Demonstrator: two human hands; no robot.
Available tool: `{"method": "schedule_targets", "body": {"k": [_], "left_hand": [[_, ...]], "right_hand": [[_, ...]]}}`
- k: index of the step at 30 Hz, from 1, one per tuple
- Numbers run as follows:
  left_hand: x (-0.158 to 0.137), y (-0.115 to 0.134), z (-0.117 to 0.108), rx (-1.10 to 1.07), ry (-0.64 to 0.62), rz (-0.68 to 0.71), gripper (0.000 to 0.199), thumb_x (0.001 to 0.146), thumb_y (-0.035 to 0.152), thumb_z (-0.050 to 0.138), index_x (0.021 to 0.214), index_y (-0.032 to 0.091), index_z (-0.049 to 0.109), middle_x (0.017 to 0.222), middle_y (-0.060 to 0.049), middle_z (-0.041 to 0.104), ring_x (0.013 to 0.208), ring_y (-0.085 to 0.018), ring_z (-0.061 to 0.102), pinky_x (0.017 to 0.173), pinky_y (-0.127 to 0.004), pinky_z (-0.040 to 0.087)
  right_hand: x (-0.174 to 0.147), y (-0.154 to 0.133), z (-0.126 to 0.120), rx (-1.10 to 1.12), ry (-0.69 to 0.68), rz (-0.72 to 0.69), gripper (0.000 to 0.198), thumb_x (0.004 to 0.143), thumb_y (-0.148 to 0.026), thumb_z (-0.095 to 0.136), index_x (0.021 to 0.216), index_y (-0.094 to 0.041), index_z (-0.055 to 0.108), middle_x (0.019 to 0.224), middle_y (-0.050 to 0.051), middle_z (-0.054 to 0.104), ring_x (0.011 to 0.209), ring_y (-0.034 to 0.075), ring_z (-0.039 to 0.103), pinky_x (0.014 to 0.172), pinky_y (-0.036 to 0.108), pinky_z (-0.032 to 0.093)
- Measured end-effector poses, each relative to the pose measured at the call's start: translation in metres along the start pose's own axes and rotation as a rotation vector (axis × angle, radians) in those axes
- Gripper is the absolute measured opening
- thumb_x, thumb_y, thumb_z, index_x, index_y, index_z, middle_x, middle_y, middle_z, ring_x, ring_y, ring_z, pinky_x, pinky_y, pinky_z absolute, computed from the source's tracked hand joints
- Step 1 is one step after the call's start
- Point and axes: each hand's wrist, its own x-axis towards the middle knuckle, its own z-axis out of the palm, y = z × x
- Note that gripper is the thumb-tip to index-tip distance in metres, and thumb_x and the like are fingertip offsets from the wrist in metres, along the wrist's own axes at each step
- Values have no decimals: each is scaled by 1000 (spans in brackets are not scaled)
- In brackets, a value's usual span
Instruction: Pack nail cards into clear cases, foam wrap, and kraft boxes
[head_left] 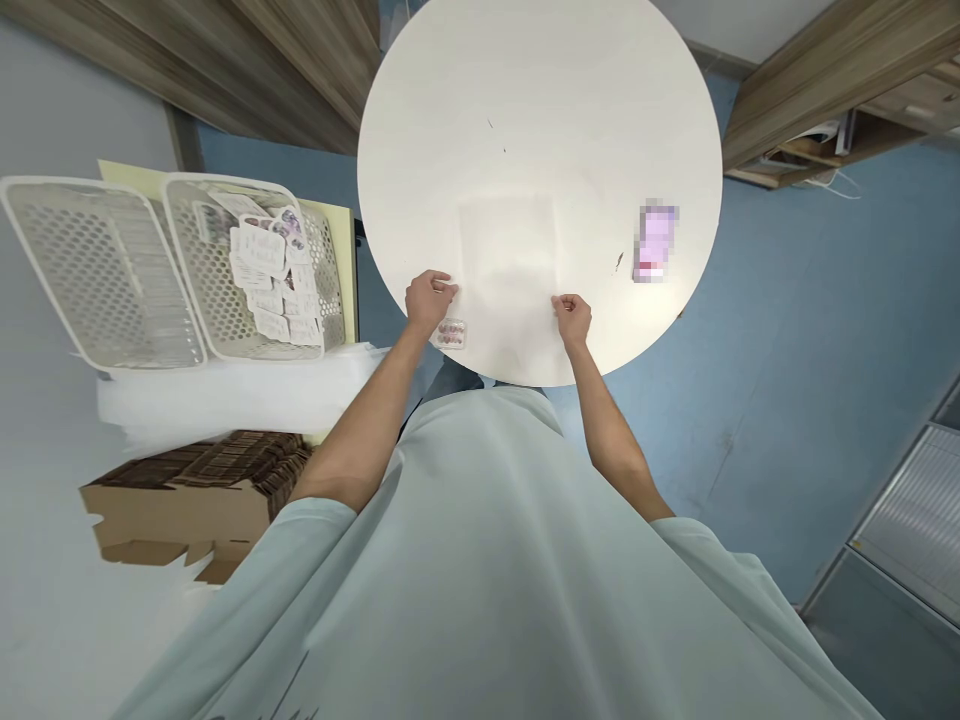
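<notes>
A thin, see-through white sheet (510,245) lies on the round white table in front of me, its outline faint against the top. At its left edge is my left hand (430,302), thumb and fingers closed on the border. My right hand (573,318) pinches the opposite edge between thumb and fingertips. Just below my left hand, by the table's near rim, sits a small clear pack (451,334) with rows of small pinkish pieces inside.
The round table (540,80) carries a blurred purple item (655,243) on the right. To the left stand two white perforated baskets (251,270), one holding several printed cards. Nearby are stacked white sheets (247,398) and folded brown cardboard boxes (180,515). Wooden furniture (832,90) stands behind.
</notes>
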Motion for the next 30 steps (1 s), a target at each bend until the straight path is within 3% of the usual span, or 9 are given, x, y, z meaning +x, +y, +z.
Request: {"method": "schedule_targets", "body": {"k": [2,5,9,13,16,20,25,30], "left_hand": [[-11,-13,-5,117,2,106,21,89,23,80,109,23,73,107,-8,77,108,-30,72,104,-43,54],[-31,-38,-10,243,-134,283,31,83,26,84,113,23,74,137,-15,72,135,-39,62,119,-52,49],[-49,-68,-14,273,-237,354,40,72,23,91,108,26,73,142,-16,67,147,-47,52,125,-60,41],[-52,-81,-15,172,-282,354,44,71,32,97,107,26,72,137,-14,66,148,-45,48,128,-60,37],[-52,-78,-12,164,-280,349,52,76,41,97,117,22,71,138,-14,64,145,-43,46,131,-62,36],[-52,-59,1,290,-241,395,68,80,35,92,141,21,65,159,-21,57,152,-48,45,128,-65,42],[-45,-30,37,378,-290,517,81,84,44,91,154,17,61,165,-25,54,153,-50,47,127,-64,45],[-31,-19,73,527,-359,609,81,93,58,86,158,17,59,165,-26,55,151,-49,50,124,-62,48]], "right_hand": [[1,2,-1,-11,4,-11,21,96,-44,73,93,-25,66,103,6,79,93,21,71,98,38,59],[1,3,-2,-26,24,-24,20,97,-44,72,95,-24,67,104,7,80,93,22,71,98,38,58],[3,4,-3,-66,63,-27,21,98,-45,72,102,-24,69,104,7,79,97,24,72,99,39,58],[0,8,-7,-90,84,-24,24,96,-39,75,113,-24,68,105,6,79,97,24,72,99,40,57],[-11,15,-11,-118,68,-25,33,94,-38,78,122,-24,66,108,5,78,96,23,72,99,40,57],[-30,30,-13,-148,61,-15,40,92,-37,80,127,-24,65,112,6,77,95,22,72,97,39,57],[-47,46,-14,-132,91,4,37,94,-36,76,127,-23,66,112,6,78,93,21,72,95,37,57],[-54,53,-17,-122,85,26,29,98,-36,73,122,-21,71,109,7,81,95,22,74,95,36,58]]}}
